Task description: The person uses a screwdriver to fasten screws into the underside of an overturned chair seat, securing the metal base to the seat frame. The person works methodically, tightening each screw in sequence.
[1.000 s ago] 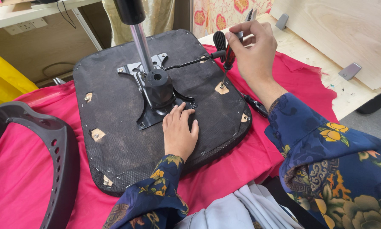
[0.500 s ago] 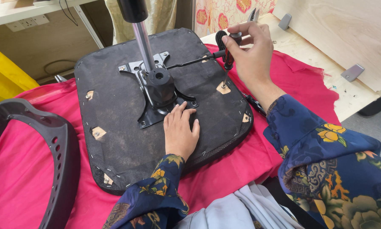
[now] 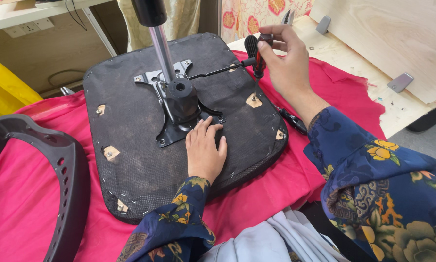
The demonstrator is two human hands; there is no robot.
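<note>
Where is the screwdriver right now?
In the head view, the screwdriver stands upright in the right hand, its tip at a hole near the right edge of the upturned seat base.

My right hand point(image 3: 288, 63) wraps the screwdriver point(image 3: 258, 60), so most of its handle is hidden in my grip, and its tip is too small to tell whether it sits in the screw. My left hand point(image 3: 205, 148) covers part of the seat underside point(image 3: 145, 160) beneath its palm. Above that hand, the gas cylinder point(image 3: 152, 19) runs off the top edge. Far to its left, the curved black plastic part point(image 3: 57, 179) is cut by the left and bottom edges.
</note>
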